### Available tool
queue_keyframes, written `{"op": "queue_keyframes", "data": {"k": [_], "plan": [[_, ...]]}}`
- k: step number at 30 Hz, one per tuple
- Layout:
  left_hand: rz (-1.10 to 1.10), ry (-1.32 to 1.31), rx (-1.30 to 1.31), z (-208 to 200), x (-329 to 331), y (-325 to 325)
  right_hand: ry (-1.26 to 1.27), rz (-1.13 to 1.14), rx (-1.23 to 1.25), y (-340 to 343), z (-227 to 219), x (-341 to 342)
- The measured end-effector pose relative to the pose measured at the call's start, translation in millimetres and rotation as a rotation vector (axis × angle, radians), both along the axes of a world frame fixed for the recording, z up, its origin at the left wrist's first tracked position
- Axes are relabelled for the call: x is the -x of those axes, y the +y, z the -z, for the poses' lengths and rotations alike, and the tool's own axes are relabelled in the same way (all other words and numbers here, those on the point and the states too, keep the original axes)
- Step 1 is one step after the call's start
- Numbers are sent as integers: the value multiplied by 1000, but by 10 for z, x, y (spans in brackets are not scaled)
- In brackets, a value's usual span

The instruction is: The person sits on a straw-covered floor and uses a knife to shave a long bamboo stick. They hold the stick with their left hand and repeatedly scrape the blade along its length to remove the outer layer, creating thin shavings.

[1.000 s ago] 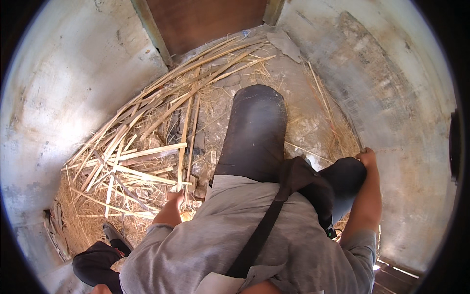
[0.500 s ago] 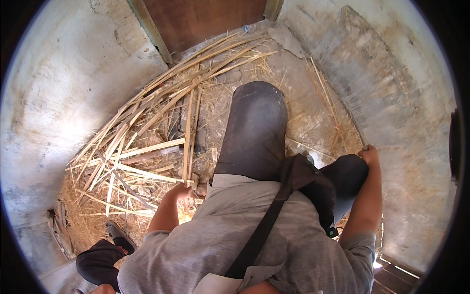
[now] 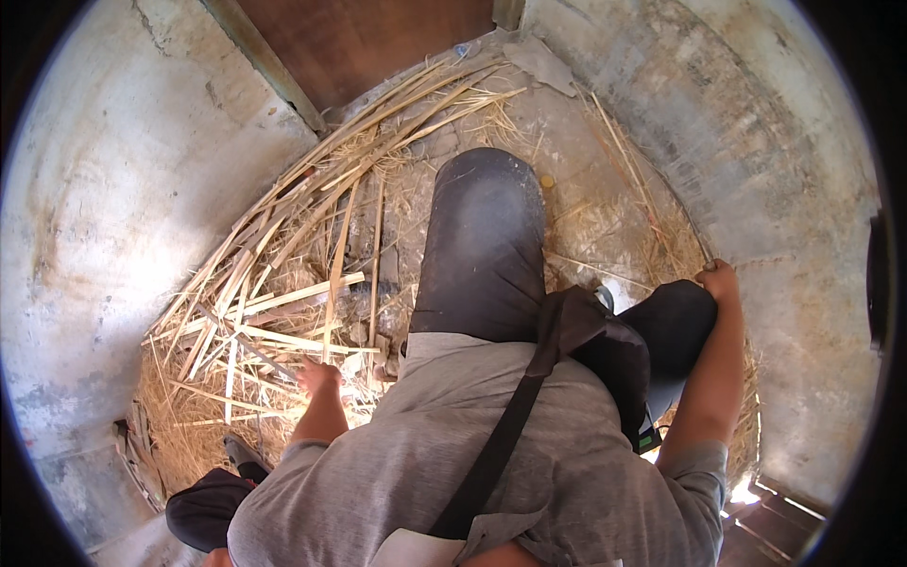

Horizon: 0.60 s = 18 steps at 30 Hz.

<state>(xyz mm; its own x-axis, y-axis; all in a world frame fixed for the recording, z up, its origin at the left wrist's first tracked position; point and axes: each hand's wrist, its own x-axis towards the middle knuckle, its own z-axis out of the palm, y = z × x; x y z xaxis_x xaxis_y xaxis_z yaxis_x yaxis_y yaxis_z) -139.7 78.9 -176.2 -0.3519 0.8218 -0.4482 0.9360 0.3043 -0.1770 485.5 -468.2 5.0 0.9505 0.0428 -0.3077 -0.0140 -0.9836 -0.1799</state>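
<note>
My left hand (image 3: 319,377) is closed round the near end of a long, thin bamboo strip (image 3: 341,260), which points away from me over the pile. Several more pale bamboo strips (image 3: 283,298) lie crossed just beyond and beside that hand. My right hand (image 3: 720,282) is closed beside my right knee, near the wall. A small dark end (image 3: 710,266) shows at its fingers, but I cannot make out what it is.
Loose straw-like shavings (image 3: 189,416) cover the floor at left. Pale walls (image 3: 94,189) curve round both sides, with a brown door (image 3: 368,42) at the far end. Another person's dark-clothed leg (image 3: 203,510) is at lower left. A few thin strips (image 3: 628,170) lie along the right wall.
My left hand has moved left, and the near end of the bamboo strip has swung left with it. My right hand has shifted slightly away from me.
</note>
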Motion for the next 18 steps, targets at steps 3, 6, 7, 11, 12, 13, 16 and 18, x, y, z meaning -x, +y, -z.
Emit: {"op": "queue_keyframes", "data": {"k": [3,6,7,11,12,13,16,18], "plan": [[257,122,65,-53,-72,-26,4,-2,29,-13,30,-5],[632,63,169,-126,-357,-335,-24,2,8,-10,33,-10],[658,-102,250,144,-299,-371,-21,3,-2,-4,7,-4],[444,-170,506,812,-419,-381,26,18,-17,108,-112,18],[394,-167,487,862,-493,-378,4,22,-27,37,-13,-11],[477,-173,333,661,-647,-459,-24,34,-29,-81,34,-15],[505,-165,379,995,-478,-276,-55,6,0,-56,108,-65],[445,-140,429,960,-501,-227,-36,1,19,-12,67,-82]]}}
